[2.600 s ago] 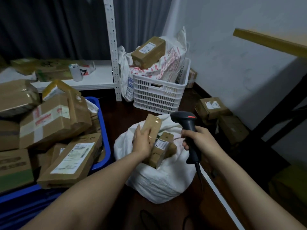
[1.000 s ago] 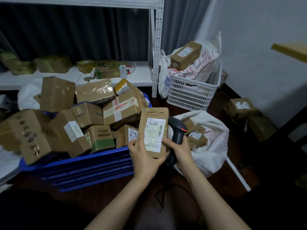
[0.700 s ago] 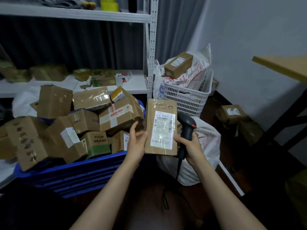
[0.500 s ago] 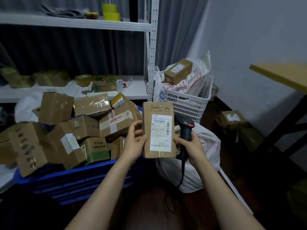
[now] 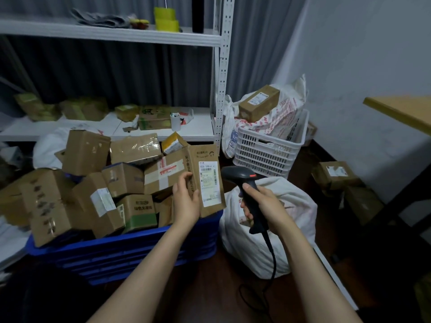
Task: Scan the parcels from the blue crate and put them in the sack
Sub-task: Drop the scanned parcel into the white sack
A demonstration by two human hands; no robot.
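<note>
Left hand [image 5: 186,201] raised forward, parcel [image 5: 206,183] gripped upright between fingers and thumb. Scanner [image 5: 236,174] clasped in right hand [image 5: 261,206], at parcel's 3 o'clock.

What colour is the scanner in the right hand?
The scanner is black, with a small red mark; head view.

Dim, bluish indoor light, soft focus.
Brightest on the wall [image 5: 349,66] and shelf [image 5: 112,33]; deep shadow across the floor [image 5: 210,294] and lower corners; slight blur and wide-angle bending at edges.
</note>
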